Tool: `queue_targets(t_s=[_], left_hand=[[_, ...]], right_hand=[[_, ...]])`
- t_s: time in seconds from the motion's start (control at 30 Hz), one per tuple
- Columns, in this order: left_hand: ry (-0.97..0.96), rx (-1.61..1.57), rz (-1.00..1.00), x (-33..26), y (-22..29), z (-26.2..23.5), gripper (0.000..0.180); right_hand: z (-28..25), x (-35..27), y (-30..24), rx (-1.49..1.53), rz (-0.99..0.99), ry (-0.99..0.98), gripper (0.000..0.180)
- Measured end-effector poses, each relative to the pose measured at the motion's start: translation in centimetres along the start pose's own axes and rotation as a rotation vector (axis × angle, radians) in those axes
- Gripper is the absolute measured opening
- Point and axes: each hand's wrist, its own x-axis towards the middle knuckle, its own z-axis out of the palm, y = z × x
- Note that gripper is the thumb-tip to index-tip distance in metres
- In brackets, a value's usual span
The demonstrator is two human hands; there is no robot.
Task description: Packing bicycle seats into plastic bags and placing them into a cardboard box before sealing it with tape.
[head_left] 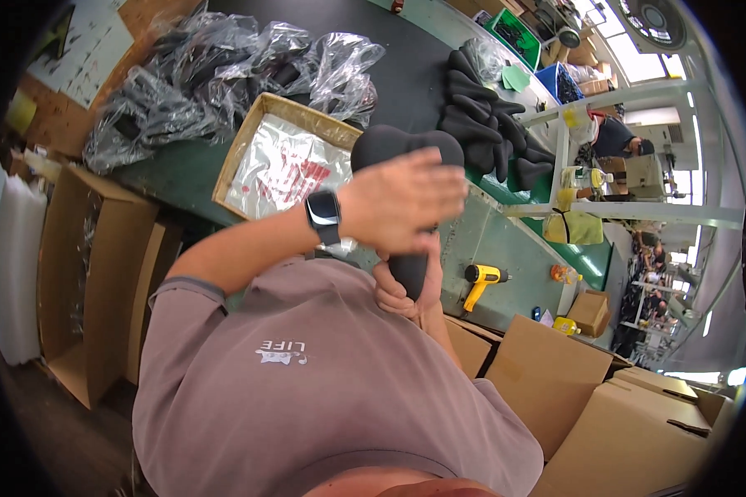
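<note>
Room: a workshop, with a long green bench (506, 240) running up and to the right, white shelving (638, 207) behind it, and other people at work far off at the right edge.
Bench top: a dark mat covers its upper part; on it lie a heap of clear bags (224, 74) with dark pieces inside, and a stack of black foam parts (489, 116).
Tray: a shallow cardboard tray (244, 145) sits on the bench, holding a clear plastic bag with red print.
Saddle: a black saddle (389, 145) is held up in the air in front of the chest, above the near edge of the bench, wide end up and narrow nose pointing down.
Left hand: the left hand (406, 199), a dark watch (323, 217) on its wrist, lies over the saddle's wide end with its fingers curled down across it, pressing on the surface.
Right hand: the right hand (398, 286) is wrapped around the narrow nose from below, fingers closed on it.
Heat gun: a yellow heat gun (482, 280) lies on the bench just right of the hands, apart from them.
Boxes: open cartons (99, 282) stand on the floor at the left; more brown boxes (605, 406) stand at the lower right.
Clothing: the person wears a mauve shirt (307, 398).
</note>
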Motion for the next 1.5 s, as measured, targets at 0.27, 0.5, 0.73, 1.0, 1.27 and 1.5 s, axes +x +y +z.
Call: queue_targets(t_s=[0.27,0.5,0.73,1.0,1.27,1.5], left_hand=[[0.523,0.162,-0.553,-3.9,-8.0,-1.2,0.057],[-0.081,-0.126,-0.007,-2.4,5.1,1.1,0.047],[-0.123,0.206,-0.550,-4.1,-8.7,0.7,0.043],[0.657,-0.240,-0.683,-10.1,-3.4,11.2,0.055],[-0.290,-0.075,-1.128,-24.3,-6.6,30.0,0.032],[-0.305,-0.045,-1.111,-24.1,-6.1,30.7,0.029]], right_hand=[[1.1,-0.4,2.3,-0.038,-0.012,0.246,0.091],[3.5,1.4,4.5,-0.379,-0.534,1.207,0.090],[1.6,-0.4,2.5,0.037,0.133,0.367,0.093],[-0.3,-1.7,2.5,-0.199,-0.137,0.490,0.090],[-3.4,-6.0,4.2,-1.156,-0.802,1.020,0.052],[-10.1,-11.8,5.7,-0.835,-0.439,1.228,0.034]])
